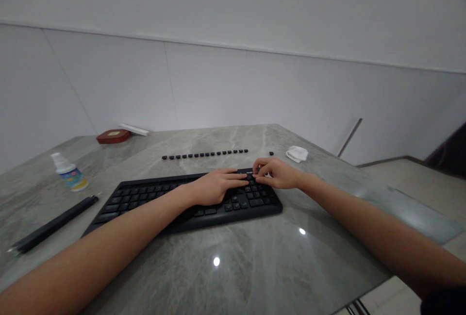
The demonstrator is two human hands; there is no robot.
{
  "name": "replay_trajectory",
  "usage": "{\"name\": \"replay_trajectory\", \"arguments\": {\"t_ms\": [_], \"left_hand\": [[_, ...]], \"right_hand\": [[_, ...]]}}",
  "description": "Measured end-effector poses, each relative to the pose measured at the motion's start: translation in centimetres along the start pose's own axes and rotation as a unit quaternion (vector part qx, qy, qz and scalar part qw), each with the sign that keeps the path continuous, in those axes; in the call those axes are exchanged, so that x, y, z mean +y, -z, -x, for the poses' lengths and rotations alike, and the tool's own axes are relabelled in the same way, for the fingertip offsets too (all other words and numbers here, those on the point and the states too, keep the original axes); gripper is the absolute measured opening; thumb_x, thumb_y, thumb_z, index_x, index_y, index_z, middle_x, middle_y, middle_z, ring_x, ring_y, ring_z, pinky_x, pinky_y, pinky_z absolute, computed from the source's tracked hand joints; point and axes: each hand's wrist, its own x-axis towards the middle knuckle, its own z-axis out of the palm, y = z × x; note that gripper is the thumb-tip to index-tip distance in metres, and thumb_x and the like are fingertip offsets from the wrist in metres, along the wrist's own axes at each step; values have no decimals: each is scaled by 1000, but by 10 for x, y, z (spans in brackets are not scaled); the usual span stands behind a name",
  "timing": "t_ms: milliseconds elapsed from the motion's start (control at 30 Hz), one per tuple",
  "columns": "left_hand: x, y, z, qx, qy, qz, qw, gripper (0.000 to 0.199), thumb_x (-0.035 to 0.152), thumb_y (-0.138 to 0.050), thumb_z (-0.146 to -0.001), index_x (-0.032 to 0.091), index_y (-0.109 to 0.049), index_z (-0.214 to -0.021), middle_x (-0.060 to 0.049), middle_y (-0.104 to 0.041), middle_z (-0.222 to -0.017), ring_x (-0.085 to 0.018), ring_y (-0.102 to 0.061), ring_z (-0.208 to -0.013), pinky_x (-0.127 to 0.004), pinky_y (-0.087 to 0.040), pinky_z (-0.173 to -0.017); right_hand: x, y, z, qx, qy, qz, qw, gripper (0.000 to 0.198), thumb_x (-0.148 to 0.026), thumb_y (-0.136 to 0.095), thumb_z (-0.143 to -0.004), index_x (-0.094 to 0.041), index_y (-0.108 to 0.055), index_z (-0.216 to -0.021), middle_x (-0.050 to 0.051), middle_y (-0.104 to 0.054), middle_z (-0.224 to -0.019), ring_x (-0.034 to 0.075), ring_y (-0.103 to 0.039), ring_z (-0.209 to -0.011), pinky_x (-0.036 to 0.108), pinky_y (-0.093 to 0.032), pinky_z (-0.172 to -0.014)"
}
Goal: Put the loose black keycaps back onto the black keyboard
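A black keyboard (233,215) lies at a slant on the grey marbled table. Across its right half my left hand (214,186) rests palm down, fingers stretched toward the number keys and covering part of the middle. My right hand (273,172) is bent over the upper right corner, thumb and fingertips drawn together against the keys there. Whatever is between those fingertips is hidden. Behind the keyboard runs a row of small black keycaps (202,155), and a single keycap (271,153) sits apart to its right.
A crumpled white cloth or tissue (297,153) lies right of the single keycap. On the left are a spray bottle (70,173), a long black bar-shaped object (54,224), a reddish-brown box (113,136) and a white strip (134,129). A pale wall (204,87) stands behind the table.
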Motion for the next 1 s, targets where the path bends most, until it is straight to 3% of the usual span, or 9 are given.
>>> {"name": "replay_trajectory", "arguments": {"t_ms": [233,500,567,633,700,767,867,933,1000], "left_hand": [[-2,-3,1,6,-1,0,1000,69,-5,-40,-75,23,-44,-139,-2,-39,-147,-23,-32,-138,-46,-30,-114],[2,1,0,5,-3,-17,1000,67,-4,-40,-76,21,-45,-138,-2,-41,-146,-23,-34,-137,-43,-30,-114],[1,0,0,4,-4,-20,1000,66,-4,-40,-76,20,-45,-138,-2,-41,-146,-23,-34,-137,-42,-31,-114],[0,-1,0,7,-5,-22,1000,65,-4,-40,-76,18,-46,-137,-3,-41,-146,-23,-34,-136,-41,-31,-114],[-1,-2,0,11,-6,-20,1000,64,-4,-40,-77,17,-47,-137,-4,-42,-145,-23,-34,-136,-41,-30,-114],[0,-1,0,13,-7,-14,1000,65,-5,-40,-76,17,-47,-136,-4,-43,-145,-23,-34,-136,-41,-30,-114],[1,0,0,17,-8,-2,1000,67,-5,-40,-76,21,-46,-137,-3,-42,-145,-22,-36,-136,-43,-31,-113],[2,1,0,17,-8,1,1000,67,-5,-39,-76,21,-46,-137,-3,-43,-145,-21,-36,-136,-43,-31,-113],[3,1,0,14,-5,-3,1000,65,-5,-39,-77,20,-47,-137,-4,-43,-144,-22,-35,-136,-43,-31,-114]], "right_hand": [[8,-2,0,8,-41,-53,998,34,-39,-57,-87,-16,-72,-66,7,-62,-94,12,-55,-73,25,-45,-65],[12,-6,3,0,-45,-27,999,36,-41,-57,-86,-15,-72,-65,8,-60,-98,11,-53,-70,26,-44,-67],[20,-9,3,33,-30,-39,998,35,-39,-57,-87,-16,-72,-66,7,-62,-92,13,-55,-72,26,-44,-66],[36,-11,5,102,-56,-19,993,30,-35,-54,-87,-16,-73,-72,7,-63,-89,14,-57,-73,26,-46,-66],[57,-12,7,224,-148,48,962,24,-27,-52,-86,-16,-72,-94,9,-63,-98,16,-58,-74,29,-48,-69],[78,-11,11,285,-239,140,918,39,-21,-57,-80,-15,-64,-118,13,-60,-113,21,-60,-87,36,-48,-85],[100,-13,16,168,-294,202,919,45,-19,-55,-81,-12,-59,-125,16,-60,-121,25,-60,-102,37,-45,-95],[105,-14,17,111,-295,204,927,37,-18,-52,-83,-12,-65,-117,14,-65,-114,23,-63,-95,34,-47,-90],[103,-16,16,95,-290,203,930,33,-18,-51,-83,-12,-69,-110,13,-68,-107,22,-65,-89,32,-48,-86]]}}
